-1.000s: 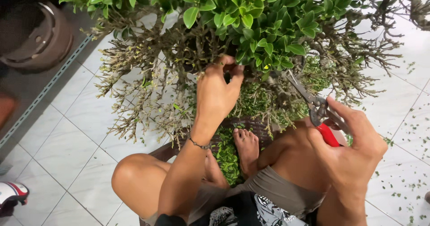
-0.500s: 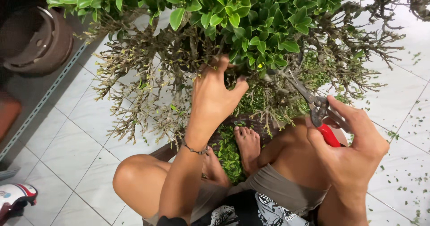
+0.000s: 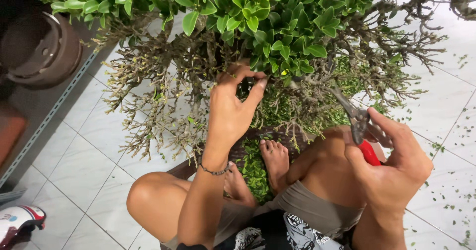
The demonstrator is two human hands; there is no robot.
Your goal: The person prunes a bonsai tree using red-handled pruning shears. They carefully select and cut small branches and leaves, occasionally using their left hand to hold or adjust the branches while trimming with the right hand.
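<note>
White floor tiles; leaf clippings scattered

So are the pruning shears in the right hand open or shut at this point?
Shut, as far as shows: the shears' blades lie together in one narrow point toward the shrub, the right hand gripping the red handles.

A floor of large glossy white square tiles with thin dark grout lines, strewn at right with small green leaf clippings. At left, a grey metal grate strip borders a round dark brown pot. Even, soft light.
</note>
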